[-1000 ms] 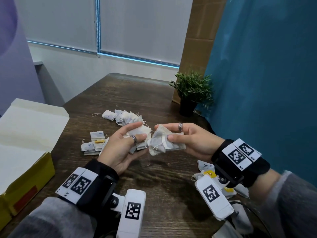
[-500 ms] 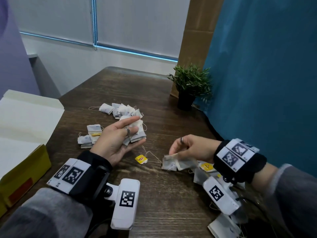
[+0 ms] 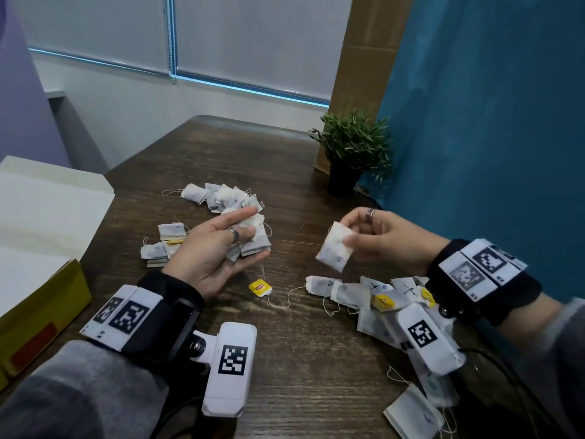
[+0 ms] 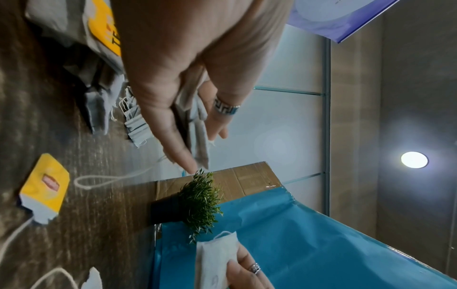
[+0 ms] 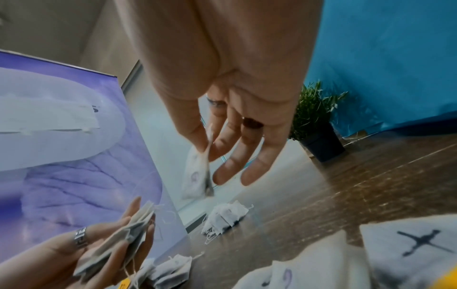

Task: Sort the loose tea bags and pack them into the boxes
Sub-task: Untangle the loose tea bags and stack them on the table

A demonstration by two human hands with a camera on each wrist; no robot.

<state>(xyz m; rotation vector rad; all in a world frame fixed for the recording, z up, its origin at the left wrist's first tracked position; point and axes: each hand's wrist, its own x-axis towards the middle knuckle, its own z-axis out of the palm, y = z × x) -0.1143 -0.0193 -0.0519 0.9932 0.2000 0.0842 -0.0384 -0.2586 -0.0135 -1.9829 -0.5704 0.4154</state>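
The left hand (image 3: 218,248) is held palm up above the dark wooden table (image 3: 304,359), its fingers and thumb curled round a stack of tea bags (image 3: 253,239) pressed together edge to edge. The right hand (image 3: 386,239) hangs in the air to the right of it, thumb and forefinger pinching a single white tea bag (image 3: 335,251) by its upper edge so that it dangles tilted, clear of the table; the other fingers are loosely spread. Below that hand lies a loose heap of tea bags (image 3: 364,296), some marked with a black cross and some with yellow tags. One yellow tag (image 3: 260,288) lies on the wood between the hands, its string trailing to the heap. Beyond the left hand are two more groups: a scattered pile of bags (image 3: 221,196) farther back and a small neat stack (image 3: 164,245) nearer the left. An open yellow box (image 3: 41,308) sits at the left edge of the table, and a potted plant (image 3: 351,153) stands at the far right corner.
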